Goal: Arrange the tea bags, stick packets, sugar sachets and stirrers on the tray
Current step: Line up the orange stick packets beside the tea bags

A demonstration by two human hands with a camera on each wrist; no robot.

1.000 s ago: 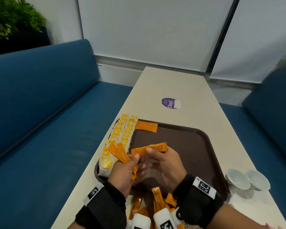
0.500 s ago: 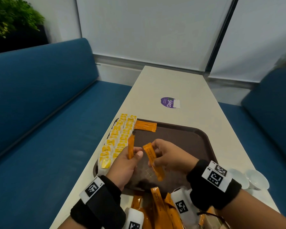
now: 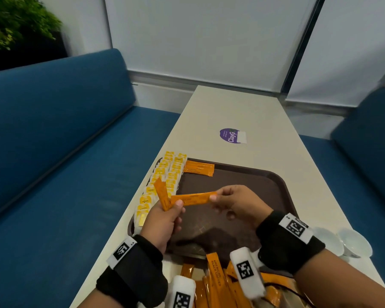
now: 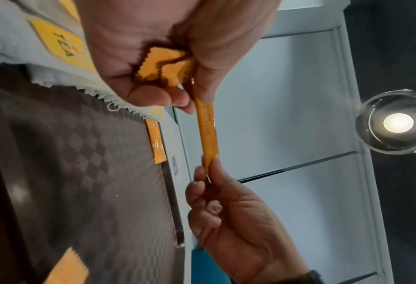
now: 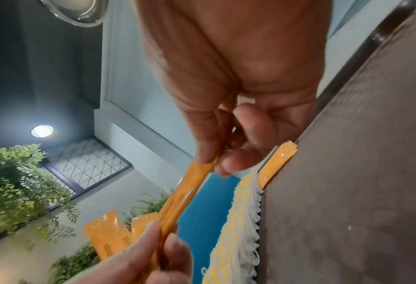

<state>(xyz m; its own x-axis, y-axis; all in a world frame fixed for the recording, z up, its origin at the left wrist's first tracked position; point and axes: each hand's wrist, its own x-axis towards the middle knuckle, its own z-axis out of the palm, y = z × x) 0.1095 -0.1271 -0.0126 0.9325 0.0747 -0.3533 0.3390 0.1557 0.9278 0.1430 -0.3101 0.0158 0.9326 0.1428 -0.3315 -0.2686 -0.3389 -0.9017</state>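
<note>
so the orange coffee stick packet [image 3: 192, 198] is held up in the air over the brown tray [image 3: 273, 185], stretched between both hands. right hand [image 3: 236, 204] pinches its right end with thumb and fingertip, left hand [image 3: 162, 221] pinches the other end and also grips a couple more stick packets [image 3: 161, 194] that poke up at an angle from its fist. so neither hand is spread, both are closed on packets.

tray sits on the long pale table [image 3: 242, 112], its left rim close to the table's left edge. the left strip of the tray is taken by two rows of yellow-tagged tea bags [image 3: 165, 176], running near to far. at the far end, just beside the tea bags, a small group of stick packets [image 3: 199, 168] lies flat against the far rim. the middle and right of the tray is bare brown surface.

near edge of the tray: a loose pile of more orange packets [image 3: 216, 276] on the table. two small white cups [image 3: 342, 241] sit off the tray's right near corner. purple sticker [image 3: 231, 135] further up the table, blue benches [image 3: 53, 152] either side.
</note>
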